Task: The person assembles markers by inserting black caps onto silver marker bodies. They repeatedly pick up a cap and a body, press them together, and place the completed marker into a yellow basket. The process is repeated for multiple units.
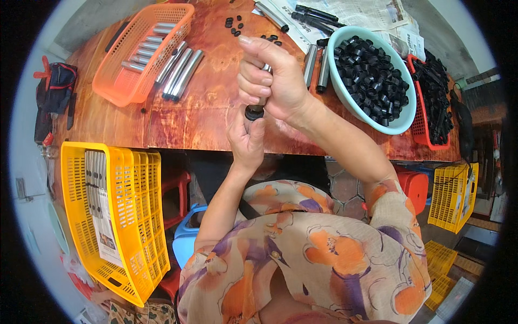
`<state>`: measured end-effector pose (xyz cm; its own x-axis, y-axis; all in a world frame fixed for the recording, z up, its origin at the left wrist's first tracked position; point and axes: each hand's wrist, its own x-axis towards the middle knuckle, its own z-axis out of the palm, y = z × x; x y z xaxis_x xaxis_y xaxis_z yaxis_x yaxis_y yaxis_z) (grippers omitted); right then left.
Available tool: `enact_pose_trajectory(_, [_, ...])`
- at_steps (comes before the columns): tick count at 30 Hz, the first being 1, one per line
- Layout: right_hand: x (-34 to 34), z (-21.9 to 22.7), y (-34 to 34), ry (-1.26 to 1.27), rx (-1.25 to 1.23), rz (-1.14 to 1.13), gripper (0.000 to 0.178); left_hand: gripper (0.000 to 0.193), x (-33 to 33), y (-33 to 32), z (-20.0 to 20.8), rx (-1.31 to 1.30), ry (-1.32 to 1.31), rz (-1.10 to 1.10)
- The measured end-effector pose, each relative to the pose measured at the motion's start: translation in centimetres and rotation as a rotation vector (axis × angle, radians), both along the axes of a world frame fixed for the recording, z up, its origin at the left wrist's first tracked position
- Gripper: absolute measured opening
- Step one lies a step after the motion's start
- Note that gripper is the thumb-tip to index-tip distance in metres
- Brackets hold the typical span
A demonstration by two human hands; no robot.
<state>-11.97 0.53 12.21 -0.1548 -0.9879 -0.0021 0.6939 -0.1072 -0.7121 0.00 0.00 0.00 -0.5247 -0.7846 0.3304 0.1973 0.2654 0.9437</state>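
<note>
My right hand [278, 75] is wrapped round a shiny metal tube [263, 101], much of it hidden inside the fist. At the tube's near end is a round black plastic cap [254, 112]. My left hand [247, 141] pinches this cap from below, just under the right fist. Small black oval pieces [237, 25] lie on the table beyond my hands. To the left, several capped metal tubes [183, 75] rest beside an orange basket [115, 93] with more tubes in it. A pale green basin [337, 102] at the right is heaped with black plastic rings [369, 78].
The reddish wooden table [216, 121] ends just before my body. A red basket [440, 144] of black parts stands beyond the basin. Newspaper [372, 16] covers the far right. Yellow crates [145, 216] stand below at both sides, near a blue stool [186, 240].
</note>
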Motion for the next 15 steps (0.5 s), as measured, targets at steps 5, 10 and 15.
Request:
enact_pose_trajectory(5, [-0.1,0.4,-0.2,0.026,0.046,-0.028,0.043,0.052,-0.7,-0.1,0.2,-0.036,0.045,0.03])
enact_pose_trajectory(10, [-0.3,0.4,-0.2,0.036,0.006,-0.019,0.04,0.048,-1.2,-0.1,0.4,-0.096,0.074,0.057])
enact_pose_trajectory(15, [-0.1,0.2,0.2,0.098,-0.054,-0.029,0.037,0.049,-1.1,0.1,0.6,-0.095,0.063,0.056])
